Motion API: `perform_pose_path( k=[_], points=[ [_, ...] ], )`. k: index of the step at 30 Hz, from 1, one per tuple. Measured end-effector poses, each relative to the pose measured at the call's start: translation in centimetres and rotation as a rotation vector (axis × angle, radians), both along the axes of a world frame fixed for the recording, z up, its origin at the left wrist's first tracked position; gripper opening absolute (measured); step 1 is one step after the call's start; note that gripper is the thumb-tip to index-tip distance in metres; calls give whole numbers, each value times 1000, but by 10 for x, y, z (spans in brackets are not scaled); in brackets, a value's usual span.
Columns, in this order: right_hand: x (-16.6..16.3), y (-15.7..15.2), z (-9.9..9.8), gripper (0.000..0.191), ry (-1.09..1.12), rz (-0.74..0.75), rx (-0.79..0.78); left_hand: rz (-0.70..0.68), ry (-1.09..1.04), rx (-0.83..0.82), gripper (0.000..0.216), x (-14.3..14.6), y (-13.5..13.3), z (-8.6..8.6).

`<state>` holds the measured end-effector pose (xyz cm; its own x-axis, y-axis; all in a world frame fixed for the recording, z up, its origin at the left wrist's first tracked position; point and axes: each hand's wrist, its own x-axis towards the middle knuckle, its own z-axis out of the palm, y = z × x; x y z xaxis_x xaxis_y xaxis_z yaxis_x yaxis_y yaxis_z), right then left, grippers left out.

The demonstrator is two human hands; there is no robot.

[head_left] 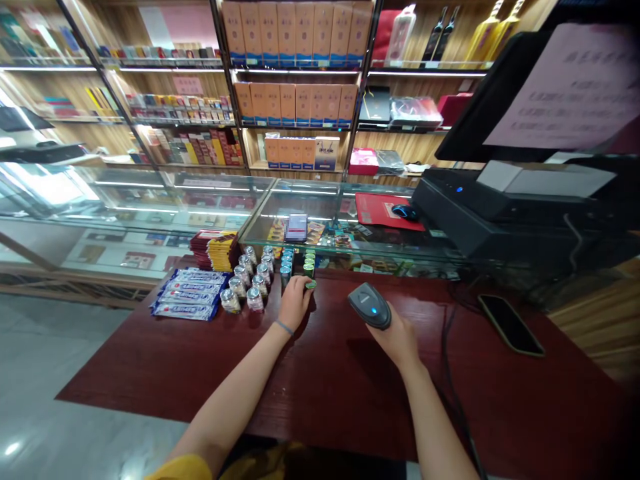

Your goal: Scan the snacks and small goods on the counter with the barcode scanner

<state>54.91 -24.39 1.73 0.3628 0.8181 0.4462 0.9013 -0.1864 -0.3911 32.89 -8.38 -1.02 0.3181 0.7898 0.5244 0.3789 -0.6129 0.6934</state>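
My right hand (397, 341) is closed round a grey handheld scanner (370, 305), whose head is tipped toward the far left; its black cable (450, 380) trails near along the dark red counter (310, 393). Just left of it, my left hand (295, 301) lies palm down with fingers curled over a green-topped canister (311, 285), the nearest one in its row, and grips it. A black phone (510, 325) lies flat well to the right.

Behind my left hand stand the green canisters (296, 261), with silver-topped jars (249, 279) in rows just left of them. Further left lie blue biscuit packs (187, 293), and behind those a stack of red and yellow bars (216, 247).

Beyond is a glass display case (260, 230) bearing a small device (296, 227), a red mouse mat (377, 208) with a mouse (405, 212), and a black till (480, 207) to the right. Farthest off, wall shelves hold orange boxes (295, 33).
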Motion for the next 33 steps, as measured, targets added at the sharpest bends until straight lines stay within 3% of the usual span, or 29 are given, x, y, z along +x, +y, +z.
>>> perform_pose_path(
  k=[4, 10, 13, 16, 19, 22, 27, 33],
  points=[
    [-2, -1, 2, 30, -58, 5, 3, -59, -202, -129, 23, -1, 1, -2],
    [-8, -2, 4, 45, -95, 118, 38, -261, -647, -742, 47, -7, 4, 2],
    [-15, -1, 7, 48, -91, 271, -8, -350, -761, -895, 52, -10, 5, 5],
    [-25, -1, 11, 50, -80, 437, -72, -372, -803, -955, 54, -11, 6, 5],
    [-34, 1, 13, 54, -81, 509, -113, -359, -834, -975, 52, -12, 7, 5],
    [-37, 1, 13, 52, -107, 518, -135, -357, -842, -985, 51, -12, 8, 4],
    [-33, 0, 12, 23, -108, 511, -209, -419, -820, -971, 48, -10, 11, 4],
    [-27, 0, 14, 42, -78, 449, -149, -377, -784, -942, 48, -9, 10, 2]
  ],
)
